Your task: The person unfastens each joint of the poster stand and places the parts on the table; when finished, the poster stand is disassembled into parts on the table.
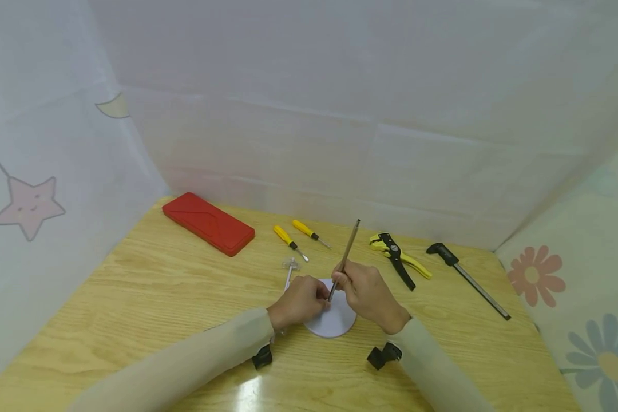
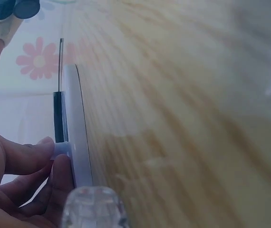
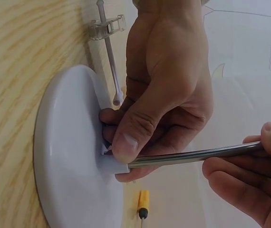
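Note:
A round white base lies flat on the table with a short white socket rising from it. My left hand pinches this socket between thumb and fingers, low over the disc. A thin metal rod stands tilted, its lower end at the socket's mouth. Higher up, the fingers and thumb of my right hand grip the rod. How deep the rod sits inside the socket is hidden. Just beyond my left hand is a slim white stick with a clear plastic piece on it.
Toward the back left lies a red case. Two yellow-handled screwdrivers, one nearer and one farther, lie behind the hands. Yellow-and-black wire strippers and a black-headed caliper are on the right. Cloth walls border the table.

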The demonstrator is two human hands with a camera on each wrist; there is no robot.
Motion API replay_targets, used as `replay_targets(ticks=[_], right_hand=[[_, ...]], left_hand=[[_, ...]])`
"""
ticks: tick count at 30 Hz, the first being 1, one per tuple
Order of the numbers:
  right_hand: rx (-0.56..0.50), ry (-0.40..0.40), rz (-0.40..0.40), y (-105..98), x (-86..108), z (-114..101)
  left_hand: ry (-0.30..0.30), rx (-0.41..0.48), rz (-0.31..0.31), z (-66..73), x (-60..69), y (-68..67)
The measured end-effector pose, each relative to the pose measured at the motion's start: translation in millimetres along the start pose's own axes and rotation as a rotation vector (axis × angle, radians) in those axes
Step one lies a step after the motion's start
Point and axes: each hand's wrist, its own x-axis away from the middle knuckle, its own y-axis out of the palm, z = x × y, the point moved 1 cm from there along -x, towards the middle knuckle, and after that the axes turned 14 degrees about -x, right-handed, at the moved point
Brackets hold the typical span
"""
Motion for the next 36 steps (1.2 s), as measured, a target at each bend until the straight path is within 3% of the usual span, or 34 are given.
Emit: replay_targets(ticks=[8,36], right_hand=[[0.011,-0.029,-0.010,0.0,-0.7,-0.6],[0.018,-0.013,0.024,0.6,-1.1,-0.4]], left_hand=[[0.004,-0.019,-0.001,1.5,0.0,-1.8],[0.015,-0.041,-0.007,1.2,0.7,-1.7]])
